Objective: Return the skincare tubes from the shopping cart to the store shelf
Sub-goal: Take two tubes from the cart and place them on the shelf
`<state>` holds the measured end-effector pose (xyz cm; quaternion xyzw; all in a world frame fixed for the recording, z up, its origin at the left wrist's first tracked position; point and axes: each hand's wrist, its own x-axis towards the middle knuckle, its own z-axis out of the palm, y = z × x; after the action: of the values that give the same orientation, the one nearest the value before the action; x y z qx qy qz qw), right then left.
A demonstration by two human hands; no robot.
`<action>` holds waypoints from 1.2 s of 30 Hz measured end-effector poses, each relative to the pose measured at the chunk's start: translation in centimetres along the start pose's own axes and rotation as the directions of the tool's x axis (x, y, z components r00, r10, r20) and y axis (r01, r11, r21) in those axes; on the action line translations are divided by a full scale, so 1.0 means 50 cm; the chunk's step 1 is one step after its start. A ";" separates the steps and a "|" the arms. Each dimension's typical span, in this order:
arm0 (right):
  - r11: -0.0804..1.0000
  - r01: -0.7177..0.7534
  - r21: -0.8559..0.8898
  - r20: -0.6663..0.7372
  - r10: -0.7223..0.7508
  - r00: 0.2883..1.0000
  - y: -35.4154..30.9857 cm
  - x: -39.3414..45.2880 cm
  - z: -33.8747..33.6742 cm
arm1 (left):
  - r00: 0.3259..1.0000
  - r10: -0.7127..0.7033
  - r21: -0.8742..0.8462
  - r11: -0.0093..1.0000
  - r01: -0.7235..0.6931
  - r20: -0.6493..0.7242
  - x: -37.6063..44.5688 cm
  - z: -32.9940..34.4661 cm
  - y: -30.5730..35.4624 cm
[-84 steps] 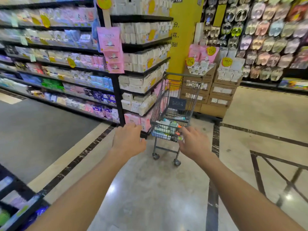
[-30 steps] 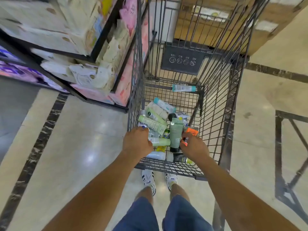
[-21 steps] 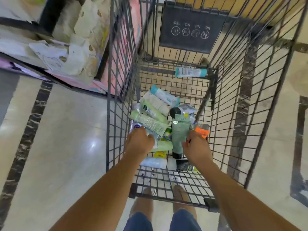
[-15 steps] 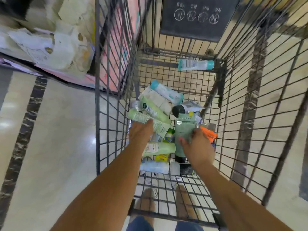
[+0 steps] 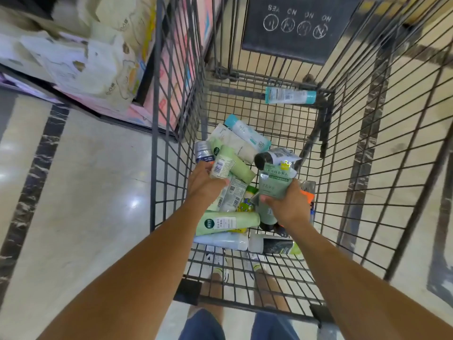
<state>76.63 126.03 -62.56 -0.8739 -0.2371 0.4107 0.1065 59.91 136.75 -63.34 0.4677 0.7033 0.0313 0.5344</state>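
Both hands now lifting tubes, L (image 5: 204,184), R (image 5: 289,204)

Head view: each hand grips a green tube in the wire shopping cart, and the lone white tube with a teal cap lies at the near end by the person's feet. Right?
Not quite. The head view shows the white tube with a teal cap at the cart's far end, below the dark sign. The rest stands: the left hand grips a pale green tube, the right hand a sage green tube, both inside the wire shopping cart.

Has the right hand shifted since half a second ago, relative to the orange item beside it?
Yes. The right hand now grips the grey-green tube and covers more of the orange item.
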 end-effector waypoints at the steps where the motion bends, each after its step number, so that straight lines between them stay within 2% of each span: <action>1: 1.000 0.019 0.025 0.011 -0.019 1.000 -0.006 -0.002 -0.011 | 0.998 0.013 -0.016 1.000 -0.012 0.055 -0.009 -0.011 0.002; 5: 0.987 0.107 0.123 -0.014 -0.106 0.994 -0.049 -0.013 -0.076 | 0.964 0.110 -0.074 0.993 -0.095 0.242 -0.058 -0.053 0.020; 8: 0.971 0.197 0.136 -0.030 -0.195 0.980 -0.101 -0.031 -0.138 | 0.949 0.180 -0.084 0.983 -0.163 0.259 -0.109 -0.083 0.048; 12: 0.945 0.312 0.098 -0.012 -0.312 0.950 -0.180 -0.064 -0.214 | 0.933 0.326 0.093 0.935 -0.342 0.150 -0.180 -0.123 0.088; 16: 0.915 0.391 0.098 -0.021 -0.391 0.920 -0.232 -0.096 -0.263 | 0.909 0.412 0.121 0.901 -0.416 0.060 -0.252 -0.156 0.118; 20: 0.891 0.442 0.105 -0.007 -0.444 0.896 -0.245 -0.111 -0.298 | 0.924 0.377 -0.066 0.922 -0.381 -0.068 -0.295 -0.162 0.121; 25: 0.846 0.517 0.133 0.066 -0.528 0.847 -0.253 -0.134 -0.334 | 0.899 0.423 -0.189 0.879 -0.438 -0.116 -0.351 -0.168 0.128; 28: 0.801 0.574 0.172 0.098 -0.594 0.799 -0.278 -0.163 -0.355 | 0.938 0.305 -0.348 0.871 -0.346 -0.166 -0.399 -0.194 0.130; 31: 0.765 0.598 0.240 0.120 -0.635 0.763 -0.328 -0.207 -0.364 | 0.918 0.311 -0.390 0.835 -0.388 -0.247 -0.474 -0.230 0.132; 36: 0.654 0.691 0.307 0.223 -0.756 0.616 -0.450 -0.335 -0.325 | 0.871 0.273 -0.536 0.701 -0.471 -0.408 -0.593 -0.329 0.084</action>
<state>72.56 137.23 -32.42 -0.6058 -0.5443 0.4935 0.3054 49.44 126.14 -32.61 0.3888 0.6145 0.4392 0.5276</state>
